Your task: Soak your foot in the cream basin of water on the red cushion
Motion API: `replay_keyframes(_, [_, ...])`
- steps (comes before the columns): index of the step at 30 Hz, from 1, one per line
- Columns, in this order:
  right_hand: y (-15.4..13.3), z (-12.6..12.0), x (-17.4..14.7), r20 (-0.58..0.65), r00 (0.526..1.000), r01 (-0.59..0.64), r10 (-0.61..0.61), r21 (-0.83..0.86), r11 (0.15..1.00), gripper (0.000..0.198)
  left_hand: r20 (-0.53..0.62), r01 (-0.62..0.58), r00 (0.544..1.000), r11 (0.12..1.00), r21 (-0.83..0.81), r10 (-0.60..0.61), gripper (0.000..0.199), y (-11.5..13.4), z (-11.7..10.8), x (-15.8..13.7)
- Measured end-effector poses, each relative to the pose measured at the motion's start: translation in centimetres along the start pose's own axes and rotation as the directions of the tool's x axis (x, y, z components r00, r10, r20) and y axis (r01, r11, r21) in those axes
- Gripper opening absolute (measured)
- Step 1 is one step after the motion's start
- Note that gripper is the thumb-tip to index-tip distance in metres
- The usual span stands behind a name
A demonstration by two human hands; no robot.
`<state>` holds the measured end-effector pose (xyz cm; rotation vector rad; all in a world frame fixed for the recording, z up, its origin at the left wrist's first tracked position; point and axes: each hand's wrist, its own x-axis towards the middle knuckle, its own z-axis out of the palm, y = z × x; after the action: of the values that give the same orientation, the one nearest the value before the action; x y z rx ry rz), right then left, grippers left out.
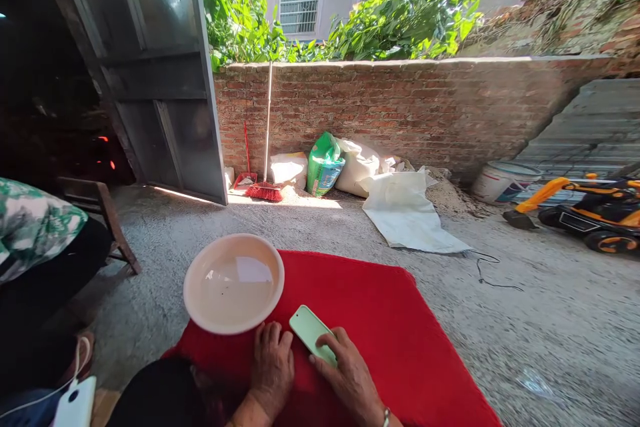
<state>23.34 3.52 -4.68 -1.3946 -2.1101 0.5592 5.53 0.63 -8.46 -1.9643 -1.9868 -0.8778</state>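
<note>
My right hand [350, 370] is closed on a flat, light green oblong object [309, 327] with rounded corners and a small dark dot near its far end. The fingers and thumb hide its near end, and its exact kind is unclear. Just to its left, my left hand [273, 363] lies palm down on the red cloth [350, 287], holding nothing visible, fingers extended. Those fingertips are close to the rim of a pale pink basin [193, 303], which stands at the cloth's far left corner with clear water in it.
A seated person's patterned sleeve [37, 223] is at left, near a wooden chair [107, 220] and a white phone-like device [75, 403] with a cable. Beyond are a metal door [165, 80], a red broom [264, 192], sacks [357, 170], a bucket [500, 181] and a toy excavator [595, 213].
</note>
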Motion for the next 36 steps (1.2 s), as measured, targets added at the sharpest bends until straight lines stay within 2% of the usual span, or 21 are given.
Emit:
replay_keyframes(12, [0.04, -0.02, 0.05, -0.077, 0.996, 0.035, -0.037, -0.019, 0.999, 0.011, -0.023, -0.019, 1.000, 1.000, 0.005, 0.019, 0.017, 0.05, -0.08, 0.04])
replay_keyframes(29, [0.32, 0.35, -0.10, -0.040, 0.999, 0.029, -0.030, -0.035, 0.999, 0.012, -0.019, -0.008, 1.000, 1.000, -0.004, 0.007, 0.019, 0.06, 0.05, -0.07])
replay_keyframes(36, [0.67, 0.71, -0.13, -0.076, 0.996, 0.042, -0.047, -0.063, 0.997, 0.015, -0.002, 0.001, 1.000, 1.000, 0.002, -0.001, 0.019, 0.19, -0.08, -0.03])
